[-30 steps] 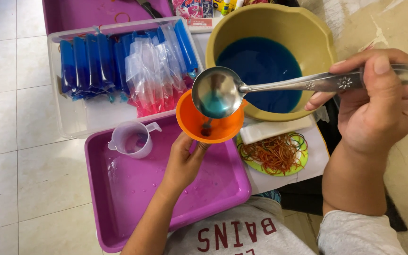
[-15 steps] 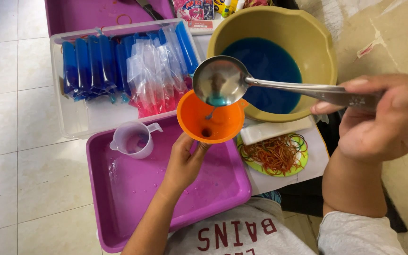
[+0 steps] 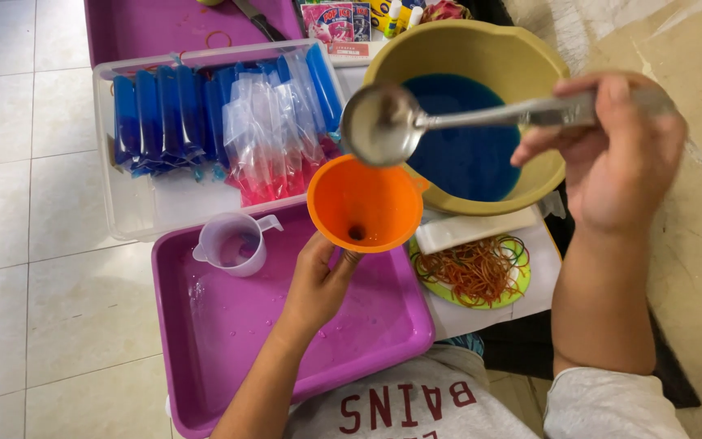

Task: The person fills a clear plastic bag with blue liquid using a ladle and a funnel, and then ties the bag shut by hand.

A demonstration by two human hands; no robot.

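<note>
A home floor used as a small food-packing spot, by the look of it. Pale square floor tiles (image 3: 26,244) under everything, no bench or counter. Around 1 landmark, the big yellow-green bowl (image 3: 530,65) of blue liquid: left of the bowl, a clear plastic tub (image 3: 123,211) packed with tied bags of blue and pink liquid (image 3: 205,122); below-left of the bowl, an orange funnel (image 3: 365,203) over a purple tray (image 3: 229,341) with a small measuring cup (image 3: 233,242); just below the bowl, a green plate of rubber bands (image 3: 473,271); above the bowl, small packets and bottles (image 3: 367,18). Household plasticware throughout.
</note>
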